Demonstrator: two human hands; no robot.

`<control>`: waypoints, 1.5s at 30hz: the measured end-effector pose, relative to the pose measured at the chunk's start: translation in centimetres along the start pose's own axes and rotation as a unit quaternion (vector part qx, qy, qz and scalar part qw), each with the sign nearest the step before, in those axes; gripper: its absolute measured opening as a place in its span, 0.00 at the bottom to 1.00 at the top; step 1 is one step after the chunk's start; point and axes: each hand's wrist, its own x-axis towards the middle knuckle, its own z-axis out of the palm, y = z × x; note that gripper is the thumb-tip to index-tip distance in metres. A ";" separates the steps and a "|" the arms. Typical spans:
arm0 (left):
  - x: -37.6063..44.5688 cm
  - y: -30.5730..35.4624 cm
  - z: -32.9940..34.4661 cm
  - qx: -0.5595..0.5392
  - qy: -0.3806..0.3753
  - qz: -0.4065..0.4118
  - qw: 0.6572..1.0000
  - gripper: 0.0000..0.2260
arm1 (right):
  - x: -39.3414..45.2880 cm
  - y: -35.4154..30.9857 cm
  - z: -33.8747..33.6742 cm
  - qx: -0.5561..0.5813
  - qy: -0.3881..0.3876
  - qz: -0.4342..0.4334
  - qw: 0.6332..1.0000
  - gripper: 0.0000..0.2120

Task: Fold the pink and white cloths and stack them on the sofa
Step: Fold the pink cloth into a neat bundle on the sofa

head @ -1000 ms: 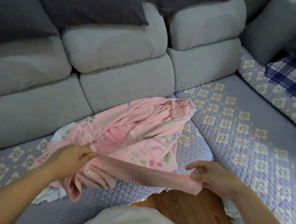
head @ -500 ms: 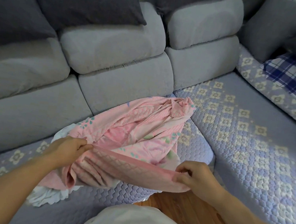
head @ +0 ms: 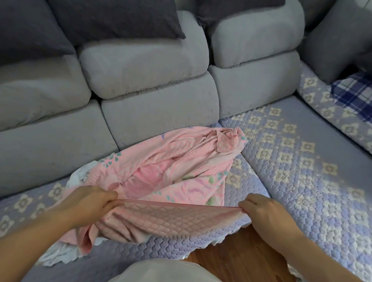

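Quilted lilac covers with a cream flower print lie over the seats of the grey corner sofa point(head: 149, 121), which carries both cloths. Progress, judged from the present layout: early. No folded piece and no stack is visible anywhere on the seats. The pink cloth point(head: 175, 170) lies crumpled on the seat section nearest the front edge, its far end bunched toward the inner corner where the two seat runs meet. The white cloth point(head: 78, 173) sits mostly underneath it, showing only at the left side and at the front edge; it appears untouched. The left hand point(head: 89, 201) pinches the near hem of the pink cloth with curled fingers; the right hand point(head: 266, 213) pinches the same hem further right, so the hem is stretched taut between both grips just above the front edge. Remaining: fold pink, free and fold white, stack. Open room: the long seat run to the right is bare cover; wooden floor point(head: 247, 258) lies directly below the front edge.
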 end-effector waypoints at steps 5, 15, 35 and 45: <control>-0.8 0.7 0.3 0.009 0.017 0.007 1.000 0.20 | 0.1 0.4 -0.2 -0.039 0.014 -0.027 0.999 0.24; -3.1 0.7 3.3 -0.017 0.103 0.013 0.994 0.22 | 1.8 0.2 -1.1 0.389 -0.105 0.216 0.889 0.06; -3.2 -0.7 3.7 -0.026 0.174 -0.021 0.984 0.20 | -0.7 -4.1 0.0 0.195 -0.201 0.222 0.934 0.07; -5.2 -0.2 4.9 -0.061 0.131 -0.069 0.987 0.24 | 0.2 -4.3 -4.1 0.276 0.013 0.174 0.945 0.07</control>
